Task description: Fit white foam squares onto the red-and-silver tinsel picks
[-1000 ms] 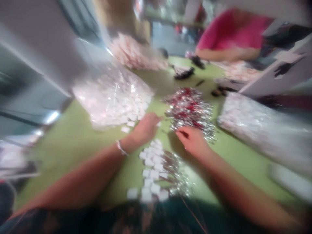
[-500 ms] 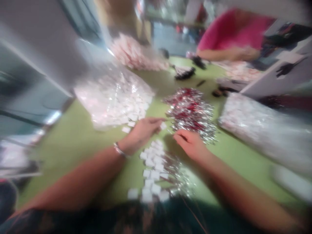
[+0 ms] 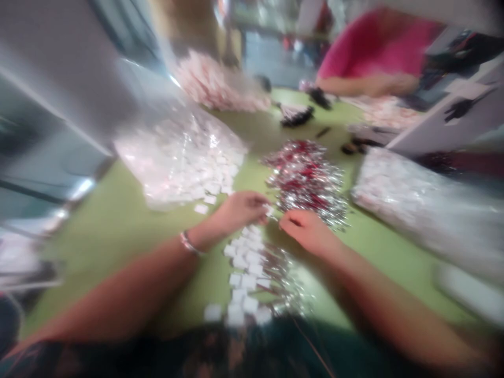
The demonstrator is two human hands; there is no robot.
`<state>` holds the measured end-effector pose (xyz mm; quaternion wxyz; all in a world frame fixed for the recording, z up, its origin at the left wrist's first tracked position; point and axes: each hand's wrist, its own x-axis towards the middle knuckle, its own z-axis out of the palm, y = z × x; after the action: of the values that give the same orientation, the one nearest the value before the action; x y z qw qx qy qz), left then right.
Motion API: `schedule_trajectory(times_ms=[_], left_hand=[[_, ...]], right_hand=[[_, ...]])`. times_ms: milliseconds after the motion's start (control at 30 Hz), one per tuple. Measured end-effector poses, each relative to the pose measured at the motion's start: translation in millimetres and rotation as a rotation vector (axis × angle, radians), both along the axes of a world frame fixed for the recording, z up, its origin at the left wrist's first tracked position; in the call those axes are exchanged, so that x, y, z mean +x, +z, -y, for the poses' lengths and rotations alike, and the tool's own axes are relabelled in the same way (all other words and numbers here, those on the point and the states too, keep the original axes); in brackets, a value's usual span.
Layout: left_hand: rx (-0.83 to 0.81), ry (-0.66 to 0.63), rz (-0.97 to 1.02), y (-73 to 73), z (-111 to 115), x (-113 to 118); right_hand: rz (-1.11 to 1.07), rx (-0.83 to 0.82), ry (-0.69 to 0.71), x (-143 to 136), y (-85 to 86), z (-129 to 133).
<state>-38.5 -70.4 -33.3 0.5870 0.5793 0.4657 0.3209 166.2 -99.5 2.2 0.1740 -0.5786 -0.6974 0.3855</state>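
My left hand (image 3: 249,207), with a bracelet at the wrist, pinches a small white tag (image 3: 269,210) at its fingertips. Just right of it, my right hand (image 3: 301,224) is closed on a thin silvery piece (image 3: 274,219) that points toward the tag; blur hides its details. Behind my right hand lies a pile of red and silver pieces (image 3: 305,176). Nearer my body, several white tags with thin strands and silvery ends (image 3: 249,282) lie in an overlapping column. To the left, loose white tags (image 3: 212,189) spill from a clear plastic bag (image 3: 165,152).
A full plastic bag (image 3: 417,199) lies on the green table (image 3: 129,236) at the right. Pale pink pieces (image 3: 216,84) are heaped at the back left. Across the table is a person in a pink top (image 3: 378,50). Upright panels stand on both sides.
The fingers of my left hand have curled in around the white tag, which is now closer to my right hand. My right hand has barely moved.
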Motion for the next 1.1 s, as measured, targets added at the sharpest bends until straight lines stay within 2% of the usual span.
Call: schedule_trajectory(times_ms=[200, 333, 433, 567, 633, 767, 833, 933, 1000, 1100], left_hand=[[0.043, -0.043, 0.003, 5.0, 0.4, 0.2], [0.035, -0.066, 0.013, 6.3, 3.0, 2.1], [0.044, -0.083, -0.020, 4.7, 5.8, 5.4], [0.050, -0.091, -0.049, -1.0, 9.9, 9.7], [0.070, -0.090, -0.071, -1.8, 11.3, 11.0], [0.205, -0.128, -0.177, 8.4, 6.3, 7.1], [0.354, -0.129, -0.301, 17.7, -0.8, -0.3], [0.556, 0.053, -0.736, 27.9, -11.1, -14.7], [0.530, 0.146, -1.072, 29.1, -13.9, -21.5], [0.437, 0.074, -1.316, 24.4, -12.5, -23.2]], right_hand=[[-0.149, -0.293, -0.074, 1.9, 7.7, -0.9], [-0.230, -0.377, -0.058, 3.0, 9.7, -1.5], [-0.217, -0.310, -0.078, 0.0, 8.5, 1.4], [-0.132, -0.065, -0.026, -7.4, 2.0, 6.2], [-0.097, 0.008, -0.002, -9.7, -2.4, 6.9], [-0.027, 0.084, 0.000, -8.3, -11.2, 3.4], [0.027, 0.161, 0.013, -6.3, -15.5, 1.5], [0.177, 0.213, 0.101, -7.5, -20.5, 4.6], [0.256, 0.222, 0.204, -11.6, -20.6, 11.0], [0.257, 0.241, 0.353, -14.5, -15.0, 18.6]])
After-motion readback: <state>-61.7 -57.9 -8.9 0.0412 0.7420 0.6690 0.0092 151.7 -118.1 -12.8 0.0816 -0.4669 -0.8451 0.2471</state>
